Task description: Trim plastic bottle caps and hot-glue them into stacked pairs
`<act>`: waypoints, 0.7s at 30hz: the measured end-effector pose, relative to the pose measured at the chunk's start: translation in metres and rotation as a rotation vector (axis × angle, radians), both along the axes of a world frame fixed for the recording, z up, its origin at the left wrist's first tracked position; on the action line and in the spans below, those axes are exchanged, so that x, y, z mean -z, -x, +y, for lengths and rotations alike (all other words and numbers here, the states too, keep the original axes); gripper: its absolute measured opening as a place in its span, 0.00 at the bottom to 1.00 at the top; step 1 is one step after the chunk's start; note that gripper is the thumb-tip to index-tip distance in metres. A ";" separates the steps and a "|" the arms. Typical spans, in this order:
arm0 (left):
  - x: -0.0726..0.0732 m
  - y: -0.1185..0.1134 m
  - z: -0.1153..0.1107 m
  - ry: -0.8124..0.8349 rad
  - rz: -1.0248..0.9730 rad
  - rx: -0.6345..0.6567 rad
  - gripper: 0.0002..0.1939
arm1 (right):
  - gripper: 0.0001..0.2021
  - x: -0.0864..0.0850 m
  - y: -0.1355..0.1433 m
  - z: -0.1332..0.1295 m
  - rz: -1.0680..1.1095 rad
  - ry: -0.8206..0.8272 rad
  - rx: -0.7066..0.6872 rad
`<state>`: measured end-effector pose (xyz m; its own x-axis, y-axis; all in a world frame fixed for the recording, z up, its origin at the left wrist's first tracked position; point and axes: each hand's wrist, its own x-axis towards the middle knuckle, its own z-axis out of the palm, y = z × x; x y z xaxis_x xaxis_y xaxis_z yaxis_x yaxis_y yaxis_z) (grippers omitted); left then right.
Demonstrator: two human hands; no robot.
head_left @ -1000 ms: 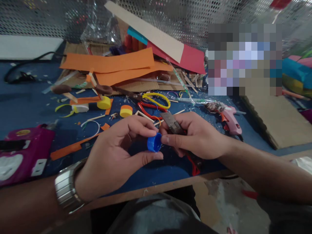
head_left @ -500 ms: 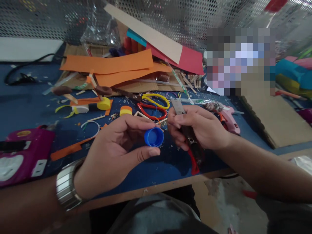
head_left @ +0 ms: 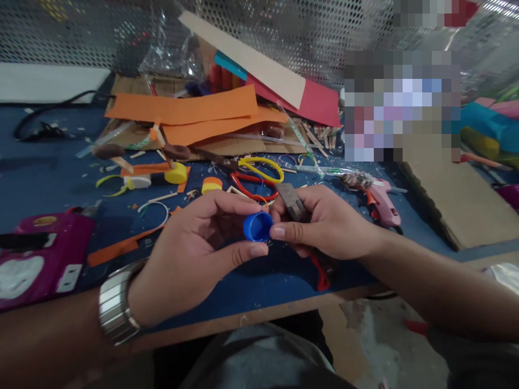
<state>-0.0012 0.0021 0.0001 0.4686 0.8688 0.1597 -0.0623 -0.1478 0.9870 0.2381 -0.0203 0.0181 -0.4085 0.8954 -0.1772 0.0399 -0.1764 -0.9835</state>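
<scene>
Basically L hand (head_left: 194, 254) palm-in, thumb below, gripping blue cap (head_left: 258, 226); R hand (head_left: 324, 224) curled round dark tool (head_left: 292, 202).

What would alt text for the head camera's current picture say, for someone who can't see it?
The left hand holds a small blue cap beside the right hand, which grips a dark tool above a cluttered blue table. Beyond lie scissors and orange paper; a pink glue gun lies to the right.
</scene>
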 end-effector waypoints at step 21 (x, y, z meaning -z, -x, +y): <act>-0.006 -0.004 -0.002 0.195 -0.058 0.006 0.19 | 0.21 0.004 0.002 0.001 0.123 0.062 -0.002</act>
